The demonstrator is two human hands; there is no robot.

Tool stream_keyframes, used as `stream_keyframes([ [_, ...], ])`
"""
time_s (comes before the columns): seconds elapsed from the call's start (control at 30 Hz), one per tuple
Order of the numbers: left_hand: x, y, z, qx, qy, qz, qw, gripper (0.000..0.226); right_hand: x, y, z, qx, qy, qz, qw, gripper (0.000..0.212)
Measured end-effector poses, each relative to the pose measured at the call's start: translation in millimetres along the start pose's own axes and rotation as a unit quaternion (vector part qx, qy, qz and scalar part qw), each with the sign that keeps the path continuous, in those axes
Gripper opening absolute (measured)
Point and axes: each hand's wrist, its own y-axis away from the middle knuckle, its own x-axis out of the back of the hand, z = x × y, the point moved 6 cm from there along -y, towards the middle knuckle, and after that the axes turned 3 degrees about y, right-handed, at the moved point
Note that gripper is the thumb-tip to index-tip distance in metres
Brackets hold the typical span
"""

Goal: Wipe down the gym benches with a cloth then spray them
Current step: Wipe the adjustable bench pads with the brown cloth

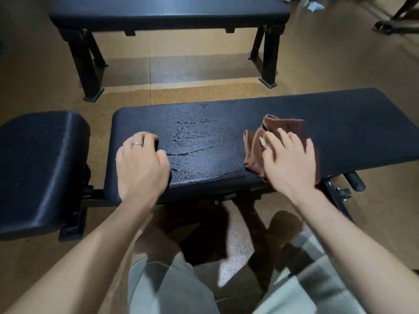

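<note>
Brown cloth (pixel 278 141) lies under flat right hand (pixel 289 159), fingers straight, pressing. Left hand (pixel 141 163) curled, empty, knuckles on wet bench pad (pixel 204 141). Cloth looks soft, limp; best held bunched under palm. Second bench (pixel 167 12) beyond.

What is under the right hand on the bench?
A crumpled brown cloth lies under the right hand, whose straight fingers press it on the bench pad. The pad beneath the cloth is covered, so whether it is wet there cannot be seen.
</note>
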Motion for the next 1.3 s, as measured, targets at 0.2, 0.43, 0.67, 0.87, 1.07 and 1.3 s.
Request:
stream_keyframes([
  [0.2, -1.4, 1.2, -5.6, -0.006, 0.020, 0.015, 1.000, 0.047, 9.2, 47.7, -138.5, 0.060, -0.103, 0.070, 0.990, 0.048],
  [0.43, 0.3, 3.8, -6.7, -0.011, 0.026, 0.019, 0.999, 0.046, 4.4, 38.8, -60.6, 0.136, -0.062, 0.109, 0.983, 0.045],
  [0.67, -1.9, 4.2, -4.8, -0.013, 0.013, 0.019, 1.000, 0.045, 0.7, 54.5, -64.6, -0.086, -0.102, 0.192, 0.972, 0.040],
  [0.87, 0.5, 4.6, -5.2, -0.021, 0.020, 0.018, 0.999, 0.044, 9.5, 71.9, -163.3, 0.106, -0.160, 0.146, 0.970, 0.043],
  [1.07, 2.1, 3.1, -6.4, -0.014, 0.029, 0.012, 0.999, 0.046, 6.1, 23.8, -30.7, 0.075, -0.086, 0.095, 0.989, 0.042],
  [1.3, 2.3, 4.6, -3.4, -0.001, 0.020, 0.015, 1.000, 0.046, 9.1, 26.6, -107.2, 0.163, -0.065, 0.023, 0.984, 0.051],
])
